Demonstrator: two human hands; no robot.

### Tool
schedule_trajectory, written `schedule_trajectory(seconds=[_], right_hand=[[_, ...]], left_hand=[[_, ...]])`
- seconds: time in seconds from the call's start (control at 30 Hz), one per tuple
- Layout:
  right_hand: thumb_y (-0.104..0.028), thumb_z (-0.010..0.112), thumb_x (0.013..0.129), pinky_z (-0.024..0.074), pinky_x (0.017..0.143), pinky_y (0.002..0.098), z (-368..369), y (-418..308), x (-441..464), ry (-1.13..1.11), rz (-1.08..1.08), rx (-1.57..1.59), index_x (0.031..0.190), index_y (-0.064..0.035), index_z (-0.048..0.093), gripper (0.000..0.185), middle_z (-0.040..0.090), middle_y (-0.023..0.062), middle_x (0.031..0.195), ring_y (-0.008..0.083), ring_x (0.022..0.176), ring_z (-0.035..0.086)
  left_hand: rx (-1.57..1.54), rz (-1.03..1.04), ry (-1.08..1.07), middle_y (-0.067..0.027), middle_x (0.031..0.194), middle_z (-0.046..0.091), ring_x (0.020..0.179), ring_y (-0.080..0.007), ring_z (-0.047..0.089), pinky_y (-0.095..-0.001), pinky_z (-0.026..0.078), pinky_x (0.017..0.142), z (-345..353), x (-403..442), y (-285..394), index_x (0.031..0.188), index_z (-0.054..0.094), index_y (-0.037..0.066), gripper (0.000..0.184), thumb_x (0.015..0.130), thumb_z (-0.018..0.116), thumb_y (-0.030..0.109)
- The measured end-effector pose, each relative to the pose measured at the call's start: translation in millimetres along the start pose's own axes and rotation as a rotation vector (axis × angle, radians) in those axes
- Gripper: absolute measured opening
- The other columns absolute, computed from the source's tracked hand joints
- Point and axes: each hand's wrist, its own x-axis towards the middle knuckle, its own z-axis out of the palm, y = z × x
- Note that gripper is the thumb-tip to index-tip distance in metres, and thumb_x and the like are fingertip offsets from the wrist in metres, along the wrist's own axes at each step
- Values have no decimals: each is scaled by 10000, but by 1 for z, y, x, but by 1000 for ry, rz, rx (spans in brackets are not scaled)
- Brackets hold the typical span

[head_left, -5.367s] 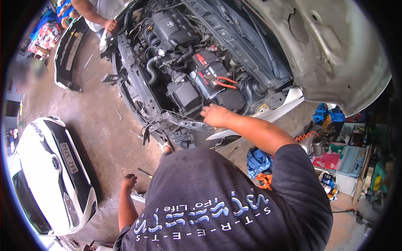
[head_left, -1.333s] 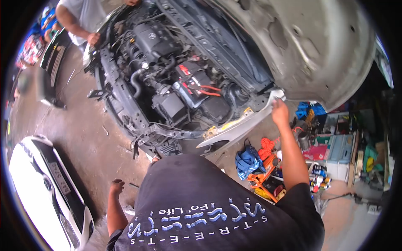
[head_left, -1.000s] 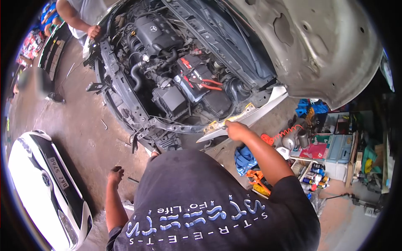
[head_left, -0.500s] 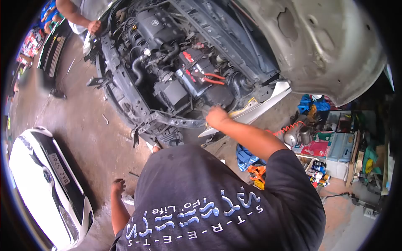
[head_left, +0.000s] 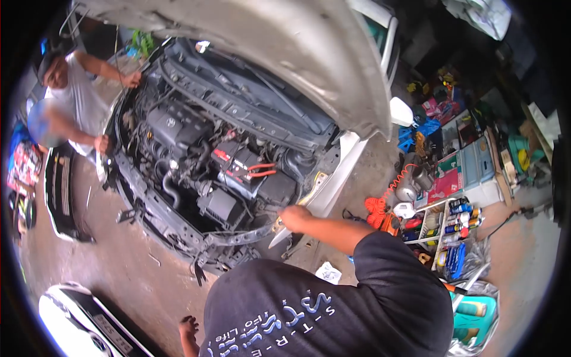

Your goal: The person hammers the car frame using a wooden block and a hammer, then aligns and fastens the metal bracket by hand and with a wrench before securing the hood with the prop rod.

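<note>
My right hand (head_left: 294, 218) reaches over the front corner of the engine bay. Its fingers are curled together beside the pointed tip of the pale fender (head_left: 332, 190), by the metal front crossmember (head_left: 238, 237); what they hold, if anything, is too small to name. Low on the left, my left hand (head_left: 188, 325) hangs over the floor with its fingers loosely apart and nothing in it. Pliers with orange-red handles (head_left: 262, 170) rest on the battery (head_left: 233, 163). The air filter box (head_left: 220, 205) and engine cover (head_left: 175, 124) sit further left.
A raised hood (head_left: 333, 53) hangs over the bay. At the far left, a co-worker in white (head_left: 86, 110) has hands at the car's edge. A detached bumper (head_left: 62, 196) lies on the floor. Another white car front (head_left: 77, 324) is lower left; bottles (head_left: 461, 223) and tools stand right.
The view has turned, bringing more of the co-worker and right-side shelves into sight. My right hand went to the fender's rear end, then back to its front tip. My left hand stays low.
</note>
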Motion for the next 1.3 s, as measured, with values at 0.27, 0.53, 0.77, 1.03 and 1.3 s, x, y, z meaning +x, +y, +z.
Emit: schedule_trajectory(seconds=[0.27, 0.53, 0.77, 1.03, 1.3], right_hand=[[-232, 666, 873, 561, 903, 477, -17, -9, -16, 106, 26, 16, 1036, -74, 772, 250, 728, 167, 1117, 365, 1102, 661], [-220, 618, 822, 529, 861, 421, 3, -4, 28, 389, -662, -456, 819, -122, 751, 166, 701, 60, 958, 250, 1036, 613], [-204, 600, 877, 539, 911, 431, -36, -21, 28, 66, -759, -662, 925, -116, 776, 203, 732, 76, 1059, 279, 1137, 620], [-320, 658, 921, 520, 978, 481, -41, -13, 22, -260, -230, -196, 1172, -89, 706, 344, 710, 186, 1189, 382, 1138, 648], [-482, 757, 853, 525, 967, 472, -16, 2, 7, -11, 6, 25, 1133, -81, 737, 489, 724, 165, 1153, 357, 1112, 675]], left_hand=[[-68, -97, 2, -117, 1032, 716, 783, -286, 702, -430, 533, 599, -5, 50, -15, 1276, 630, 50, 384, 912, 647, 170], [-15, 0, -9, -129, 1034, 744, 807, -260, 725, -401, 573, 631, -12, 53, 4, 1281, 657, 39, 405, 912, 689, 202], [55, 41, 118, -126, 1009, 770, 866, -230, 728, -367, 579, 683, -1, 7, 29, 1236, 721, 36, 399, 903, 739, 255], [130, -166, 51, -135, 1082, 757, 884, -263, 734, -404, 591, 709, 8, -6, -43, 1245, 719, 61, 387, 925, 723, 278], [149, -248, 33, -124, 1217, 726, 1032, -272, 742, -416, 610, 787, -8, -12, -59, 1296, 688, 60, 377, 957, 678, 225]])
